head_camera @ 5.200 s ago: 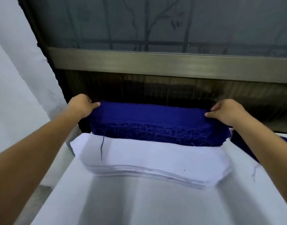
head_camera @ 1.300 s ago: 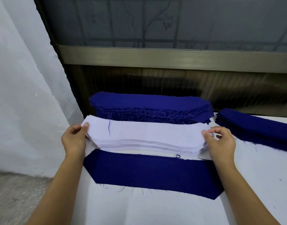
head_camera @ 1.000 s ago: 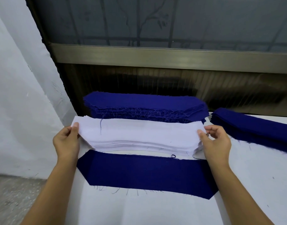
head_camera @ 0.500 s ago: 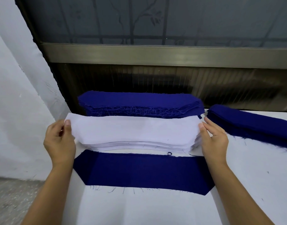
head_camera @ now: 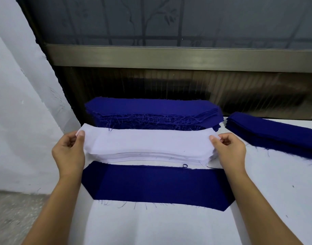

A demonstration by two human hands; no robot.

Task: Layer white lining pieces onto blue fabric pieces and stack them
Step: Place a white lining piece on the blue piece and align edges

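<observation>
A single blue fabric piece lies flat on the white table, nearest to me. Behind it sits a stack of white lining pieces. The top white lining piece is lifted off that stack; my left hand pinches its left end and my right hand pinches its right end. A thick stack of blue fabric pieces stands behind the white stack, against the window.
A second stack of blue pieces lies at the right on the table. A metal window sill and dark pane run along the back. A white wall and grey floor are at the left, past the table's edge.
Earlier both hands took a blue piece from the back stack; it lies in front now. Over the last second my hands pinched the top white lining piece and raised it off its stack.
</observation>
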